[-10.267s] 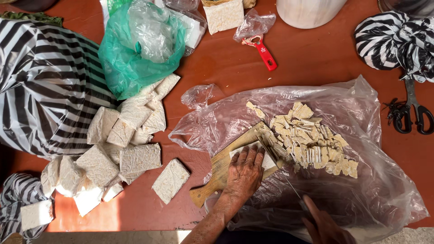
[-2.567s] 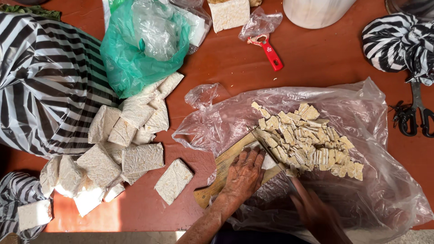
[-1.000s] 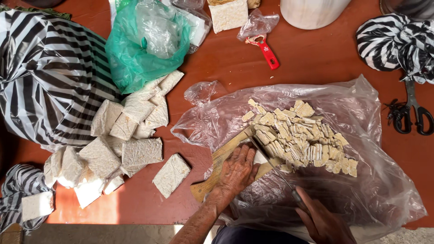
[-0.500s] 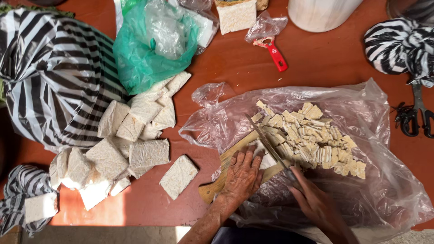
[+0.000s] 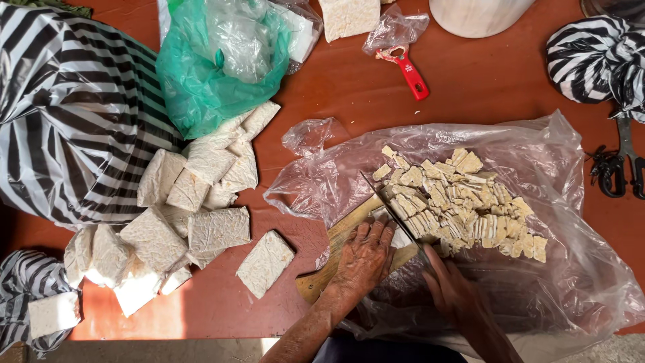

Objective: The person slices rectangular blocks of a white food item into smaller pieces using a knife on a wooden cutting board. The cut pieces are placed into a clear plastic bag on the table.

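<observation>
My left hand [image 5: 363,259] presses flat on a pale block lying on a wooden cutting board [image 5: 336,235] under clear plastic sheeting [image 5: 564,269]. My right hand [image 5: 453,289] grips the handle of a knife [image 5: 393,212], whose blade slants up and left across the board. A heap of small cut pale pieces [image 5: 463,202] lies on the plastic just right of the blade.
Several whole pale blocks [image 5: 195,215] are piled at left on the red-brown table [image 5: 470,87]. A green plastic bag [image 5: 215,60], black-and-white striped bags [image 5: 60,128], a red-handled peeler [image 5: 406,64], a white tub [image 5: 477,10] and dark scissors [image 5: 615,168] lie around.
The knife has gone on cutting at the block and the heap of cut pieces has grown a little. My left hand stays on the block.
</observation>
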